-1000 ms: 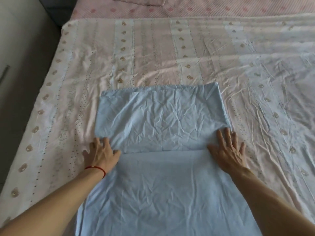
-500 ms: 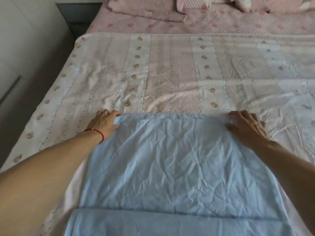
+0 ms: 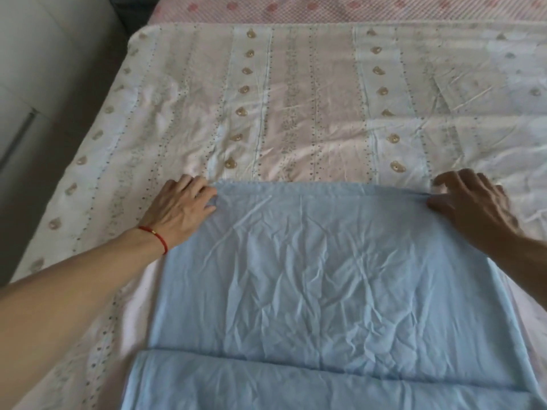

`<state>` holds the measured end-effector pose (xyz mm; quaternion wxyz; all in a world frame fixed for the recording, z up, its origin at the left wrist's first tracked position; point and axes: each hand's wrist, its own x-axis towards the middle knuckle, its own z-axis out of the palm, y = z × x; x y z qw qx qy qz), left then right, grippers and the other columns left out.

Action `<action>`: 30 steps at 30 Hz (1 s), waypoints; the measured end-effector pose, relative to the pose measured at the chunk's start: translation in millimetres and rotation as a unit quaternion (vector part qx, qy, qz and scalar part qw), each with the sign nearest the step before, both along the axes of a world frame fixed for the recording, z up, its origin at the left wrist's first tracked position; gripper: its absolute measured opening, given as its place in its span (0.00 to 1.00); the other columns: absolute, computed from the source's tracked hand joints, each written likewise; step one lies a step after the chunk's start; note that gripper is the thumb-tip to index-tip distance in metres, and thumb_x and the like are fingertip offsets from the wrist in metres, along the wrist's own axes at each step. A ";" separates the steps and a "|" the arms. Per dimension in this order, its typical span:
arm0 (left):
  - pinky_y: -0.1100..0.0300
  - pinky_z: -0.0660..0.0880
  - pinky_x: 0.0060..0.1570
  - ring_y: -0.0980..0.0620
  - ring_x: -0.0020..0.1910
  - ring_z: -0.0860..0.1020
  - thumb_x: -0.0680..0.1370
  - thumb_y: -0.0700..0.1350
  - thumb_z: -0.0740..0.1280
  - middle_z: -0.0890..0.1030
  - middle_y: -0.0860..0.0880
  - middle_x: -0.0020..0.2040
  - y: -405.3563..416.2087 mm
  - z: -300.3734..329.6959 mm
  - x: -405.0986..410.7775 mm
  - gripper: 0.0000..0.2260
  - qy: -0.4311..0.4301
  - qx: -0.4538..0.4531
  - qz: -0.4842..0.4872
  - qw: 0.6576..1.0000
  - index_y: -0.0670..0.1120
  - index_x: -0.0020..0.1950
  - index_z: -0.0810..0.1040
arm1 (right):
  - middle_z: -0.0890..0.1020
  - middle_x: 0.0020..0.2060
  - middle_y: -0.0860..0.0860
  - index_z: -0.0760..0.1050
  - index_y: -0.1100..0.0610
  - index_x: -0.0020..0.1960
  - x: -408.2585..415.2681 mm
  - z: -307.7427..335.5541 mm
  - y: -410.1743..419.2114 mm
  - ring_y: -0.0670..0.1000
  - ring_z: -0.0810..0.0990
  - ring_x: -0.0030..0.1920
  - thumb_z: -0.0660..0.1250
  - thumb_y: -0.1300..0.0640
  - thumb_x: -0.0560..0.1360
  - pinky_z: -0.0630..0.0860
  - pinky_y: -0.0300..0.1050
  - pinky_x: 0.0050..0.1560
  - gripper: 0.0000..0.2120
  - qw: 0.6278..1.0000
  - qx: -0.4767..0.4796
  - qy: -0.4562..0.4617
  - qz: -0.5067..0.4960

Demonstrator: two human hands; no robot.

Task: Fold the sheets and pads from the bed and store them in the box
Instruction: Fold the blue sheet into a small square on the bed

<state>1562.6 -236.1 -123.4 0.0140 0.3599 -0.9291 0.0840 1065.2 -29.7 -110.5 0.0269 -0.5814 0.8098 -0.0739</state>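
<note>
Blue cotton, creased all over, lay spread in front of you: the light blue sheet rested flat on the patterned bed cover, with its far edge running straight between your two grips. Your left hand sat at the far left corner of that sheet, fingers curled over the corner and pinching the cloth at the edge. A red string bracelet circled the wrist just behind that grip. Your right hand was at the far right corner, thumb and fingertips closed on the edge of the cloth there, knuckles raised. Nearer to you than both grips, a fold line crossed the sheet, and a second layer of the same blue cloth lay below it. Beyond your grips the cover stretched away to a pink quilted pad at the head of the bed.
</note>
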 end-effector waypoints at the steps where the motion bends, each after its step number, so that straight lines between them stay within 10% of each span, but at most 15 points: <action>1: 0.45 0.72 0.43 0.39 0.50 0.75 0.79 0.53 0.61 0.77 0.43 0.51 2.4 -4.1 1.2 0.15 -0.006 0.012 -0.003 1.000 0.45 0.58 0.77 | 0.78 0.52 0.57 0.77 0.56 0.58 -0.9 -4.0 7.2 0.64 0.77 0.54 0.72 0.53 0.77 0.72 0.60 0.51 0.12 0.998 -0.019 0.046 0.047; 7: 0.48 0.71 0.56 0.44 0.55 0.71 0.75 0.49 0.75 0.75 0.49 0.49 -24.6 13.9 -10.3 0.07 0.026 0.210 0.087 0.973 0.48 0.43 0.79 | 0.78 0.46 0.57 0.80 0.57 0.51 -5.9 -12.1 13.4 0.65 0.77 0.52 0.71 0.50 0.77 0.74 0.61 0.51 0.10 0.999 -0.035 0.034 0.003; 12: 0.55 0.73 0.51 0.42 0.51 0.78 0.75 0.44 0.74 0.79 0.49 0.45 -41.6 6.8 -24.3 0.09 0.041 0.269 0.185 0.944 0.53 0.39 0.77 | 0.75 0.61 0.60 0.80 0.56 0.58 4.0 -14.5 -4.1 0.64 0.70 0.64 0.74 0.52 0.75 0.67 0.64 0.65 0.13 0.984 0.040 -0.048 -0.167; 17: 0.38 0.68 0.60 0.37 0.66 0.66 0.72 0.39 0.69 0.68 0.41 0.66 26.7 2.0 -60.6 0.20 0.022 0.130 0.339 0.932 0.48 0.63 0.70 | 0.64 0.77 0.58 0.68 0.52 0.74 91.8 -8.9 39.2 0.61 0.63 0.77 0.62 0.50 0.82 0.52 0.72 0.76 0.21 0.999 -0.014 0.036 -0.017; 20: 0.34 0.63 0.66 0.35 0.73 0.64 0.75 0.44 0.64 0.64 0.40 0.76 134.7 22.5 -53.1 0.24 0.093 0.024 0.236 0.967 0.49 0.72 0.70 | 0.60 0.81 0.55 0.67 0.49 0.78 164.3 2.9 119.4 0.59 0.59 0.81 0.56 0.44 0.82 0.48 0.72 0.77 0.26 0.999 -0.004 -0.031 0.040; 25: 0.23 0.54 0.67 0.38 0.81 0.56 0.80 0.57 0.56 0.55 0.46 0.83 280.5 -10.3 -22.6 0.28 0.011 0.149 0.072 0.986 0.58 0.81 0.59 | 0.53 0.83 0.50 0.55 0.41 0.82 217.5 -12.9 198.8 0.57 0.50 0.83 0.48 0.35 0.82 0.50 0.75 0.76 0.30 0.988 0.096 -0.029 0.118; 30: 0.22 0.53 0.68 0.40 0.81 0.56 0.81 0.58 0.51 0.56 0.47 0.83 278.8 -8.4 -31.2 0.27 -0.060 0.209 0.154 0.964 0.58 0.82 0.58 | 0.56 0.83 0.49 0.55 0.43 0.83 219.5 -13.3 203.5 0.56 0.53 0.83 0.48 0.36 0.84 0.46 0.72 0.77 0.29 0.988 0.130 -0.028 0.076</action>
